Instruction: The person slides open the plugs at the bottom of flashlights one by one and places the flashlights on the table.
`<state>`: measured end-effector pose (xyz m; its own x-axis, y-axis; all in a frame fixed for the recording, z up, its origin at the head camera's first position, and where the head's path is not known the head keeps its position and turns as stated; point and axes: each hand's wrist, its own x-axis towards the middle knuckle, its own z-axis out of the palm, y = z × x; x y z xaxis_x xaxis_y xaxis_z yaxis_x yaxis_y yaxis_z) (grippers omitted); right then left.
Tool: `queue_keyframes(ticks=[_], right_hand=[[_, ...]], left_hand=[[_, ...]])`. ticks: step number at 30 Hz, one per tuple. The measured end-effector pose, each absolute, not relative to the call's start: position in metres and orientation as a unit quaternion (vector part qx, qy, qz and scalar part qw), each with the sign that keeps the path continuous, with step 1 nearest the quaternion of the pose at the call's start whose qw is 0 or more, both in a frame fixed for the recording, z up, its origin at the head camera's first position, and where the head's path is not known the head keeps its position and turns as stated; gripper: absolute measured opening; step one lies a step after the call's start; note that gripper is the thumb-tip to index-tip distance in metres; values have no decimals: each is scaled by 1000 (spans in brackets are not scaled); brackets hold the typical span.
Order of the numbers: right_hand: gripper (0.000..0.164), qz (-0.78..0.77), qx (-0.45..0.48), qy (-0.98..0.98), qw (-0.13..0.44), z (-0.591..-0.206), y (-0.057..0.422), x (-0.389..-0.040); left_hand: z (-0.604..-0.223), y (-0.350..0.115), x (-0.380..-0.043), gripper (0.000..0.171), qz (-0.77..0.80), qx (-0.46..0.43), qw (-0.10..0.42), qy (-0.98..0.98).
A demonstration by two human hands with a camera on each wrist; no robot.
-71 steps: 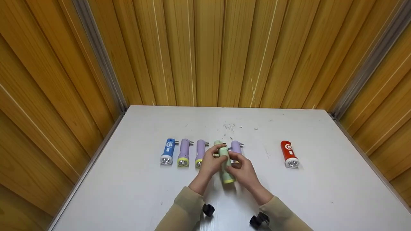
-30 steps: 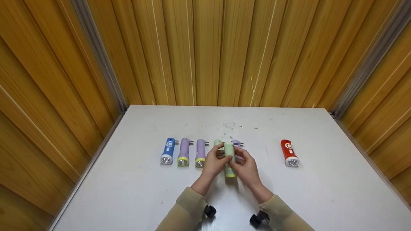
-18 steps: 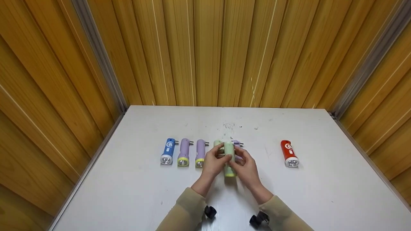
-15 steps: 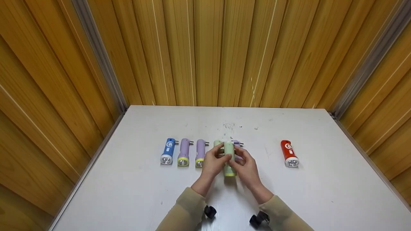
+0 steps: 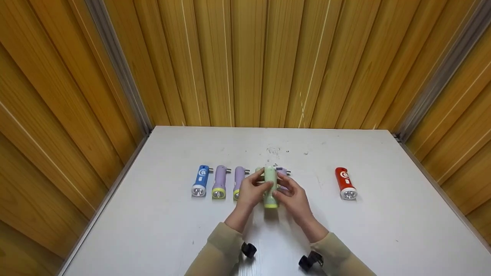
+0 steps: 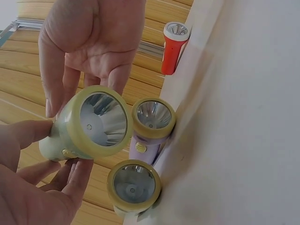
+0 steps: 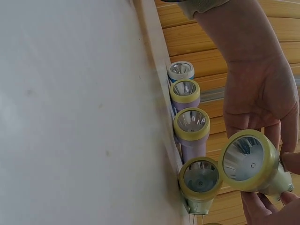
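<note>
Both hands hold a pale green flashlight (image 5: 271,197) with a yellow rim, its lens end toward the person. My left hand (image 5: 250,194) pinches it from the left, thumb on top. From the other side my right hand (image 5: 296,198) grips it with thumb and fingers. In the left wrist view its lens (image 6: 101,119) and small yellow switch (image 6: 69,153) show. Beyond the hands lie a second green flashlight (image 7: 200,180) and a purple flashlight (image 6: 152,124), both mostly hidden in the head view. A shadow falls on the table below the held flashlight.
Left of the hands, a blue flashlight (image 5: 201,179) and two purple ones (image 5: 220,180) lie in a row, plug prongs at their far ends. A red flashlight (image 5: 345,182) lies apart on the right. Wood-patterned panels (image 5: 249,65) enclose the white table (image 5: 153,230).
The green flashlight has moved away from the person since the first frame, and slightly left and farther out in the last half second, both hands moving with it. The other flashlights stay put.
</note>
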<state>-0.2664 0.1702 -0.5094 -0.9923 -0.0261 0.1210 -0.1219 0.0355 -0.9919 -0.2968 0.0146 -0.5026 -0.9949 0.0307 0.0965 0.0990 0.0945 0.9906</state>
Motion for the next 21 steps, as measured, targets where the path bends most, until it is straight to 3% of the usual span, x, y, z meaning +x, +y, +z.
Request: queue_keyframes(ticks=[21], right_hand=[[61, 683, 79, -726, -15, -508, 167, -261]], left_hand=[[-500, 8, -300, 60, -663, -4, 36, -748]])
